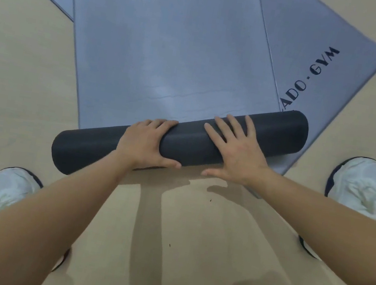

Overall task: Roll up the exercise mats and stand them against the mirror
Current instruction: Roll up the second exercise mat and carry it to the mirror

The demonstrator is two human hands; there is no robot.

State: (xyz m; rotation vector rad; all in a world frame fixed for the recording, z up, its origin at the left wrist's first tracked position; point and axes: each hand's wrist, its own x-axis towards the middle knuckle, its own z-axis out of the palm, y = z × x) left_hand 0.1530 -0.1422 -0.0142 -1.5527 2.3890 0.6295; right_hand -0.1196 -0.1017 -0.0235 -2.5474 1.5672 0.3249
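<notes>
A tan floor carries three overlapping grey-blue mats. The middle mat lies on top, its near end wound into a dark roll (the underside is charcoal). A mat to the right reads "ADO·GYM". Left hand grips the roll; right hand lies flat on it, fingers spread. White shoes flank the roll.
</notes>
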